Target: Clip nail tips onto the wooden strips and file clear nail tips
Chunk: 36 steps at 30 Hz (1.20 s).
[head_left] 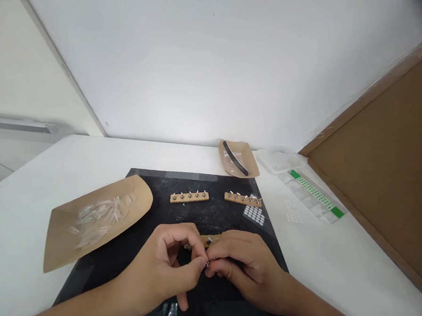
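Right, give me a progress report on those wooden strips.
Two wooden strips on the black mat look fitted, pegs carrying pieces. A third strip sits behind the left hand and right hand, pinching something tiny. Clear tips remain in the cardboard tray.

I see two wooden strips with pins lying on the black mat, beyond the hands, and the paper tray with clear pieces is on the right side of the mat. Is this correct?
Not quite. The head view shows the paper tray with clear pieces on the left side of the black mat, not the right. The two wooden strips do lie on the mat beyond the left hand and right hand.
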Available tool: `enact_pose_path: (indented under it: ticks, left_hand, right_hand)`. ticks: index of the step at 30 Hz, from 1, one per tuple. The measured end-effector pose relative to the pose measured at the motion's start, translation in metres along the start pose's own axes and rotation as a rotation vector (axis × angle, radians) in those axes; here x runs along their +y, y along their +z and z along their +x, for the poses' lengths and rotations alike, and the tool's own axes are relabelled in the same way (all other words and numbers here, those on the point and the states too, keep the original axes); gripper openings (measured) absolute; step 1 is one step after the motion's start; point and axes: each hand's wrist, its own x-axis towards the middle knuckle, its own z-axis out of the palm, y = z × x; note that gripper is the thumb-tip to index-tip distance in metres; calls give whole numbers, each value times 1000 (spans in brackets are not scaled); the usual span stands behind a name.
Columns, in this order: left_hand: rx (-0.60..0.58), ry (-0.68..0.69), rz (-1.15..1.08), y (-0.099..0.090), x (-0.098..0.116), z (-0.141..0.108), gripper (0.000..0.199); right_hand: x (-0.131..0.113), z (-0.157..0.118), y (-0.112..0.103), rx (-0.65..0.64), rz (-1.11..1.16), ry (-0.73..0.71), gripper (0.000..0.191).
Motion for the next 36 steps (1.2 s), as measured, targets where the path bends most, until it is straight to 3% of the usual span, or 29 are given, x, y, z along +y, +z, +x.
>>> enact_pose_path:
  ticks: [8, 13, 21, 28, 32, 36]
  left_hand:
    - [107, -8, 173, 6, -4, -3, 14]
    - [106, 6, 241, 8, -4, -3, 17]
    - [97, -17, 162, 9, -3, -2, 31]
    - [117, -35, 63, 6, -5, 5, 43]
    - [212, 12, 126, 4, -2, 5, 40]
    - [358, 226, 326, 2, 9, 4, 27]
  right_hand:
    - [3, -4, 2, 26, -136, -41, 9]
    - [1, -3, 2, 5, -182, -63, 8]
    - [-1, -4, 1, 9, -266, -128, 15]
    - [0, -3, 4, 35, -192, -109, 17]
    - [-1, -2, 5, 101, -50, -12, 24]
    - [-1, -2, 0, 195, -15, 123, 21]
